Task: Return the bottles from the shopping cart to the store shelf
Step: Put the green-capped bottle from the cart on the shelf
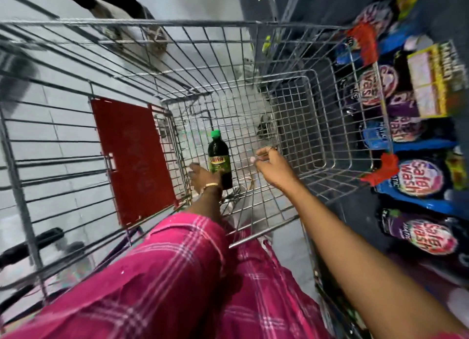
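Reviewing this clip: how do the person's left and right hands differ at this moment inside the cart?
The left hand reaches low to the dark green-capped bottle, fingers at its lower body, though a closed grip isn't clear; the right hand hangs empty, fingers loosely open. The left wears a gold bangle at the wrist, the right a ring on one finger. The left arm has a pink plaid sleeve; the right forearm is bare. Both are inside the wire shopping cart.

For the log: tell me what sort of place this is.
Most likely a shop aisle: a wire cart holding one bottle, beside a shelf stacked with detergent bags.
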Motion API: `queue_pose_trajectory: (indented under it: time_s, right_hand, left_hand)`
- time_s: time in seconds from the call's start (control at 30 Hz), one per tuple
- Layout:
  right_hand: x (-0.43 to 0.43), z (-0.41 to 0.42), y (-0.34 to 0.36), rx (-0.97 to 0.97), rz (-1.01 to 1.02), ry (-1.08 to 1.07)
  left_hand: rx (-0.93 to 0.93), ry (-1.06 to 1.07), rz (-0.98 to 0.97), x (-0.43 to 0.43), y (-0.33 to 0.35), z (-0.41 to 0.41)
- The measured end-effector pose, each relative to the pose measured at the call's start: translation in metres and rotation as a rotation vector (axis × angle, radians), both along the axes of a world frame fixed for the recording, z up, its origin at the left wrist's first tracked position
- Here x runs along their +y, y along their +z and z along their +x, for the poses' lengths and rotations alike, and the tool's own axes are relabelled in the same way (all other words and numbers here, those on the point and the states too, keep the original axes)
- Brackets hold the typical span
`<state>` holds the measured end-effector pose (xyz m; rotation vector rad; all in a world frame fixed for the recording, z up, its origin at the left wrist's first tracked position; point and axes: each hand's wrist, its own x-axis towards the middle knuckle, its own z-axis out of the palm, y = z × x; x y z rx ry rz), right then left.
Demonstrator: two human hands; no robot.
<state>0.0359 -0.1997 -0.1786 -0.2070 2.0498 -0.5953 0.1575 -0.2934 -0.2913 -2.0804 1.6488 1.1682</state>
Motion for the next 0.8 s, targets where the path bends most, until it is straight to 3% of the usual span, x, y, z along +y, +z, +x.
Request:
queue_pose_trajectory:
  time_s: [0.13, 0.23, 0.27, 0.37, 0.57, 0.8]
  right_hand:
    - [0.006, -0.001, 0.001, 0.023, -0.043, -0.065]
    - [0.013, 0.0, 0.004, 0.0, -0.069, -0.103]
    - [0.014, 0.0, 0.007, -0.015, -0.071, -0.107]
    - [0.021, -0.002, 0.021, -0.017, -0.109, -0.163]
    - [0.045, -0.011, 0.079, 0.143, -0.254, -0.372]
    - [0.081, -0.027, 0.174, 0.698, -0.589, -0.748]
  left_hand:
    - [0.091, -0.039, 0.311, -0.023, -0.04, 0.0]
    - [0.114, -0.04, 0.368, -0.04, -0.113, 0.014]
    - [0.121, -0.058, 0.362, -0.042, -0.104, 0.012]
    - [0.256, -0.235, 0.299, -0.037, -0.005, -0.011]
    - [0.775, -0.738, 0.322, -0.027, 0.125, -0.061]
    - [1.21, -1.014, 0.312, 0.011, 0.265, -0.153]
